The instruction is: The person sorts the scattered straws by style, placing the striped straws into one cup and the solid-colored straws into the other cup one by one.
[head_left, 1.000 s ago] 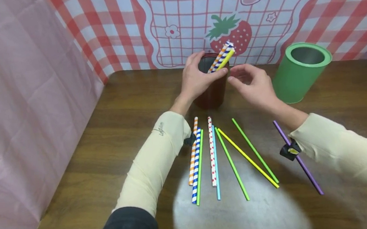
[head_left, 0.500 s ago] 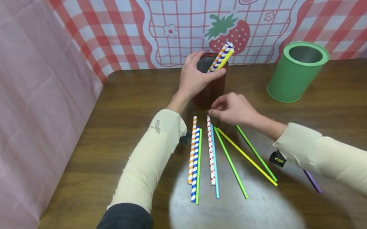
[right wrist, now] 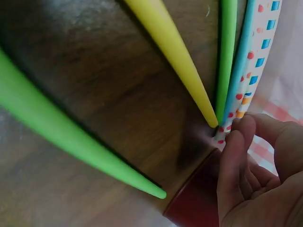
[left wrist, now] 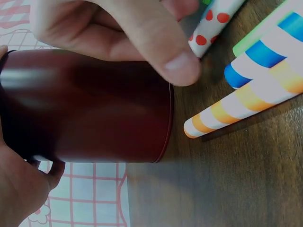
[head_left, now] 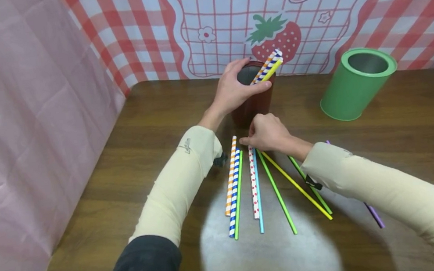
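Note:
My left hand (head_left: 234, 89) grips a dark red cylindrical can (left wrist: 90, 104) near its rim, thumb on the near side. Inside the can lean an orange-striped, a blue-striped and a yellow straw (head_left: 273, 68). My right hand (head_left: 268, 132) is low in front of the can, its thumb and fingertips right at the far end of a red-dotted paper straw (right wrist: 251, 61); I cannot tell whether they pinch it. Along that straw lies a light blue one (head_left: 258, 193). To its left are an orange-striped straw (left wrist: 236, 104), a blue-striped straw (left wrist: 265, 53) and a green straw (head_left: 239, 195).
Right of the dotted straw lie a green straw (head_left: 279, 195), a yellow straw (head_left: 300, 188) and another green straw (right wrist: 71, 127). My right forearm partly covers a purple straw (head_left: 375, 216). A green can (head_left: 349, 90) stands at the back right of the wooden table (head_left: 111, 186).
My right hand has come from beside the can's rim down and left to the far end of the red-dotted straw. The left hand stays on the can.

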Demonstrator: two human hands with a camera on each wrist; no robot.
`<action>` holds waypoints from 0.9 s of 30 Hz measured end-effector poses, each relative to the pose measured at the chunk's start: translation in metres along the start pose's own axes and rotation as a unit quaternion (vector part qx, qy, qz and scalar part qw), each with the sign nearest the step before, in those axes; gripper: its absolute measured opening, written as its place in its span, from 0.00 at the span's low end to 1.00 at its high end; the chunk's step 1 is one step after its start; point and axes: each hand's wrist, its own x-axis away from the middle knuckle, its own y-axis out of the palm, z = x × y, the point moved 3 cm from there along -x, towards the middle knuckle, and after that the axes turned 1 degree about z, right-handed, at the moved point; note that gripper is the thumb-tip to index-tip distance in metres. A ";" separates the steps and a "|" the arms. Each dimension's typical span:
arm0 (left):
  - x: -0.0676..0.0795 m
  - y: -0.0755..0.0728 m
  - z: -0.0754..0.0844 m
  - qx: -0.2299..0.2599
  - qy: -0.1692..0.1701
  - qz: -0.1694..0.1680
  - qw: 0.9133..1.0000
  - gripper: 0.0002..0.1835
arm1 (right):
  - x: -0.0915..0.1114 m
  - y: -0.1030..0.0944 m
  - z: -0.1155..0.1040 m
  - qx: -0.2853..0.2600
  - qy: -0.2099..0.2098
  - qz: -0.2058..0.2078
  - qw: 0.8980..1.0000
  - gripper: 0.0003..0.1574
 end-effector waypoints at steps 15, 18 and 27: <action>0.000 0.000 0.000 0.002 -0.001 -0.001 1.000 0.50 | -0.005 0.009 0.011 -0.074 0.050 -0.029 0.996 0.21; 0.000 -0.001 0.000 0.002 -0.002 0.001 1.000 0.50 | -0.004 0.007 0.014 -0.099 0.060 -0.028 0.993 0.21; -0.001 -0.001 -0.001 0.003 -0.008 0.006 1.000 0.50 | 0.005 -0.008 0.020 -0.202 0.072 0.008 0.977 0.18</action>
